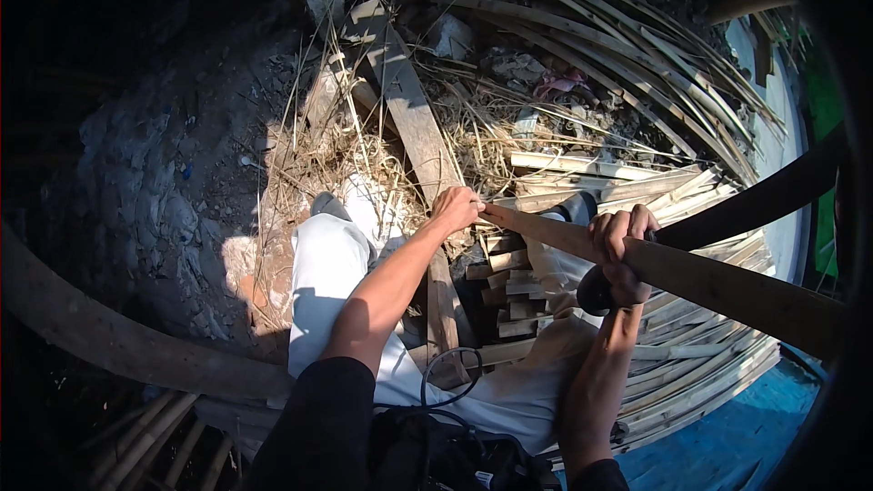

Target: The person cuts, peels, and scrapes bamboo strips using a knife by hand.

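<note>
A long, flat bamboo strip [727,295] slants from the middle of the head view to the right edge. My left hand [457,209] pinches its narrow far end, above a grey wooden plank [414,118]. Farther along the strip, my right hand [623,255] is closed with its fingers over the strip's upper side. A rounded black handle end [594,291] sticks out beside that palm. Beyond the knuckles a long dark curved bar [755,195] runs to the upper right, seemingly part of the same tool; its kind is unclear.
Split bamboo strips [691,373] lie stacked at the right, with longer ones [618,27] heaped behind. Dry shavings [364,150] surround the plank. My white-trousered leg [327,282] is bent left of it. A thick pole [127,345] crosses the lower left; blue sheeting [727,432] lies lower right.
</note>
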A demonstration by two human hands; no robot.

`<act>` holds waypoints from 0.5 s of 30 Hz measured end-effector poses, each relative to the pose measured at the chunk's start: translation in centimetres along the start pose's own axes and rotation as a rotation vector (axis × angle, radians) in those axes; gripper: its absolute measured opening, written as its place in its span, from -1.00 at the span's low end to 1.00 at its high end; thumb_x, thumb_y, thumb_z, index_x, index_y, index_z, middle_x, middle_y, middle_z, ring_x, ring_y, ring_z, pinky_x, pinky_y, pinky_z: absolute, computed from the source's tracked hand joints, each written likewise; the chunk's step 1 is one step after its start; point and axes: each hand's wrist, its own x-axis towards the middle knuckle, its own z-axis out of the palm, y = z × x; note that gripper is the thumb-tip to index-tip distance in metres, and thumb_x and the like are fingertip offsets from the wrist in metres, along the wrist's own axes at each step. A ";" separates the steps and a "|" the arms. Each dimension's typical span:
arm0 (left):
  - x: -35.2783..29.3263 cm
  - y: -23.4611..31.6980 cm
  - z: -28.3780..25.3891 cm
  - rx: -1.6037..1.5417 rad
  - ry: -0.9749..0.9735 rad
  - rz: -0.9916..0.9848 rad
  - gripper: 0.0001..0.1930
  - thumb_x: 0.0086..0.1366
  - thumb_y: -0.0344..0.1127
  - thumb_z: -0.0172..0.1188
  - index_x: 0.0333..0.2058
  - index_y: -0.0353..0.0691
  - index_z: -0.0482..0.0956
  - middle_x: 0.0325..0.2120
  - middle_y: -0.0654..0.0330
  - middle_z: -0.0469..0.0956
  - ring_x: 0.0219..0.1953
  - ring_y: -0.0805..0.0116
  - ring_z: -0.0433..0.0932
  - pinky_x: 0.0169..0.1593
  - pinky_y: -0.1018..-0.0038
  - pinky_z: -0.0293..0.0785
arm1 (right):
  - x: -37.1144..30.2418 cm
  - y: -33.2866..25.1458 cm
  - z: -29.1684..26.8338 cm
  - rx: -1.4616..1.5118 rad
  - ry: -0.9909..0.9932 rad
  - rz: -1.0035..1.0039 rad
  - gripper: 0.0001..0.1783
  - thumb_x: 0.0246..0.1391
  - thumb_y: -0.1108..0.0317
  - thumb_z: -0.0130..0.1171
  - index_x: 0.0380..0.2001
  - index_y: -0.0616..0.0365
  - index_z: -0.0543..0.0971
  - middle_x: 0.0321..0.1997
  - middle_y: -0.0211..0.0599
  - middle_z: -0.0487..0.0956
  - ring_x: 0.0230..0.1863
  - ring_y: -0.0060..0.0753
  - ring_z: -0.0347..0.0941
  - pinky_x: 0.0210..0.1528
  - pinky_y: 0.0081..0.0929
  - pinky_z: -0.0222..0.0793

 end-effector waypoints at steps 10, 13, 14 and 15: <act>0.9 -0.9 -0.6 0.084 -0.101 -0.004 -0.79 0.11 -0.22 0.20 -0.30 -0.11 0.68 -0.32 0.00 0.61 -0.23 0.02 0.58 -0.14 0.23 0.48 | 0.4 0.3 1.2 0.007 0.007 -0.019 -0.58 -0.30 0.49 0.24 -0.44 0.05 0.19 -0.63 -0.48 0.27 -0.58 -0.48 0.23 -0.34 -0.42 0.21; 0.3 -0.4 0.2 0.125 -0.054 0.070 -0.79 0.12 -0.24 0.17 -0.29 -0.11 0.67 -0.28 -0.01 0.61 -0.21 0.02 0.57 -0.11 0.20 0.47 | -0.4 0.2 0.6 -0.027 0.046 0.039 -0.48 -0.31 0.32 0.31 -0.40 -0.02 0.13 -0.59 -0.55 0.24 -0.57 -0.54 0.20 -0.28 -0.46 0.17; 0.6 0.5 0.3 0.121 -0.067 0.080 -0.79 0.12 -0.24 0.17 -0.29 -0.11 0.67 -0.28 -0.01 0.61 -0.21 0.02 0.57 -0.11 0.20 0.47 | -0.2 0.1 0.1 -0.040 0.057 0.040 -0.48 -0.31 0.32 0.31 -0.40 -0.02 0.13 -0.59 -0.55 0.24 -0.57 -0.54 0.20 -0.28 -0.46 0.17; 0.5 0.6 -0.5 0.068 -0.091 0.026 -0.78 0.12 -0.23 0.17 -0.29 -0.13 0.67 -0.29 -0.02 0.61 -0.22 0.02 0.57 -0.11 0.21 0.47 | 0.5 -0.2 0.6 -0.040 0.029 0.006 -0.55 -0.27 0.37 0.27 -0.44 0.03 0.15 -0.61 -0.51 0.25 -0.59 -0.50 0.20 -0.34 -0.45 0.19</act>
